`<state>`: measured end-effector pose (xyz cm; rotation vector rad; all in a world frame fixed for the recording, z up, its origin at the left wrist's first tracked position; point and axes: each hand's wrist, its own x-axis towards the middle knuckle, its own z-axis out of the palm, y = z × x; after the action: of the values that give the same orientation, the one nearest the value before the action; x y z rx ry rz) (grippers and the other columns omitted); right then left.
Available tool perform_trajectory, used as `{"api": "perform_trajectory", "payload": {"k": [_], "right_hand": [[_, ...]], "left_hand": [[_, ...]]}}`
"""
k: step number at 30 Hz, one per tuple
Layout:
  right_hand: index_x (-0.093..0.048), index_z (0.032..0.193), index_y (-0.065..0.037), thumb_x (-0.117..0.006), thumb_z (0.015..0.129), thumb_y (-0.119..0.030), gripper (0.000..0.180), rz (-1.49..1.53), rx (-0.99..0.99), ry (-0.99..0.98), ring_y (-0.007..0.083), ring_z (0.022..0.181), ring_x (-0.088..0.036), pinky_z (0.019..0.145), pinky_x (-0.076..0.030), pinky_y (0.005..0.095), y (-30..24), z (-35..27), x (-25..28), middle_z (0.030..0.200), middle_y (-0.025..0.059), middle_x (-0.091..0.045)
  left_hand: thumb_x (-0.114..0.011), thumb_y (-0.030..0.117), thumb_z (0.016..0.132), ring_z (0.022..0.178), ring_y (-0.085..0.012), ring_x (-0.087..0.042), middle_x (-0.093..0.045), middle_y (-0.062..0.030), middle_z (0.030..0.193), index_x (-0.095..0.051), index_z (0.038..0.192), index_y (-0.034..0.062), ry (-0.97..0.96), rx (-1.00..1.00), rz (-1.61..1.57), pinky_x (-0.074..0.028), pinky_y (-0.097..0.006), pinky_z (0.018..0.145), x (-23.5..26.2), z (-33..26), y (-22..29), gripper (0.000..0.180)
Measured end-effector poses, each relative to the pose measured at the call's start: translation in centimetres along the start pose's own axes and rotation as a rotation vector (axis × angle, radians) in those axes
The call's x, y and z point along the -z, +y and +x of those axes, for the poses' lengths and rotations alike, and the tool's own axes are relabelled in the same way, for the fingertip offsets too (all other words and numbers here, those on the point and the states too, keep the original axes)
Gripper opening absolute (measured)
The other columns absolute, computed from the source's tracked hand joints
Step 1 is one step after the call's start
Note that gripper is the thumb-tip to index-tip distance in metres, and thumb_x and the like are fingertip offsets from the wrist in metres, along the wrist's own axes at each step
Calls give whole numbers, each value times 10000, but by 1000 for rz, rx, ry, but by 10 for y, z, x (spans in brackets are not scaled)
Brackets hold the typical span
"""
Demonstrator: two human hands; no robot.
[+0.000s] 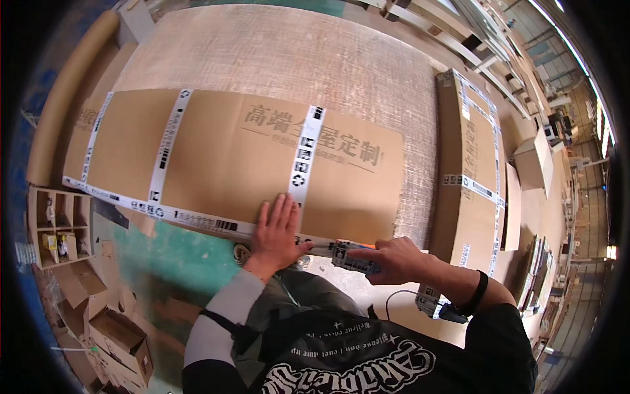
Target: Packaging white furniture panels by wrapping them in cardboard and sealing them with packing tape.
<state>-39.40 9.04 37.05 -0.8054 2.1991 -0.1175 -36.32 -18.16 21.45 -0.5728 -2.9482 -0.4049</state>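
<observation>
While our left hand [275, 230] presses flat, fingers spread, on the long brown cardboard carton [230, 161] lying on the worktable, our right hand [394, 259] grips the grey tape dispenser [351, 256] at its near edge; cross-strips done, we judge, edge seam nearly finished

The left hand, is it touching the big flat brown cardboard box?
Touching. The head view shows the left hand lying flat, palm down, on the big flat brown cardboard box, fingers spread beside a white tape strip, with no gap visible.
</observation>
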Motion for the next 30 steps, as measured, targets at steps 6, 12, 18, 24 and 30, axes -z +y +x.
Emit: {"api": "perform_trajectory", "payload": {"k": [6, 12, 18, 24, 30], "right_hand": [[-528, 1357, -358, -700, 743, -335, 638, -44, -143, -78, 344, 765, -667, 642, -530, 449, 68, -62, -24, 852, 145, -618], [-551, 1353, -346, -739, 725, -349, 656, -119, -229, -102, 313, 742, -666, 625, -508, 436, 85, -67, -36, 823, 145, -632], [-667, 1175, -167, -694, 727, -362, 489, 65, -348, -216, 346, 879, -685, 768, -540, 452, 59, -24, -9, 920, 161, -708], [-676, 1167, -140, -754, 689, -473, 587, -164, -675, -282, 347, 996, -664, 859, -534, 423, 175, -45, -31, 1060, 133, -697], [-421, 1435, -113, -738, 829, -328, 717, 158, -389, 714, 420, 981, -650, 844, -537, 441, 5, 33, 61, 1098, 232, -657]], "left_hand": [[-490, 696, 838, 1449, -368, -233, -291, -211, 1534, -306, 1453, -24, 5, -15, 1, -156, -592, 1157, 0, -1, 7, 965], [-549, 667, 820, 1455, -371, -169, -255, -192, 1544, -344, 1445, -6, -52, -205, -64, -110, -596, 1167, -29, 47, 95, 942], [-583, 667, 797, 1455, -358, -156, -259, -184, 1545, -376, 1431, -8, -19, -230, -154, -85, -587, 1176, -44, 66, 123, 948], [-656, 679, 717, 1461, -361, -133, -236, -185, 1558, -290, 1476, -40, -73, -97, -219, -62, -574, 1176, -39, 80, 145, 1107], [-636, 658, 749, 1430, -415, -200, -315, -218, 1508, -342, 1434, -64, -56, -75, -285, -131, -633, 1140, -29, 64, 125, 1038]]}}
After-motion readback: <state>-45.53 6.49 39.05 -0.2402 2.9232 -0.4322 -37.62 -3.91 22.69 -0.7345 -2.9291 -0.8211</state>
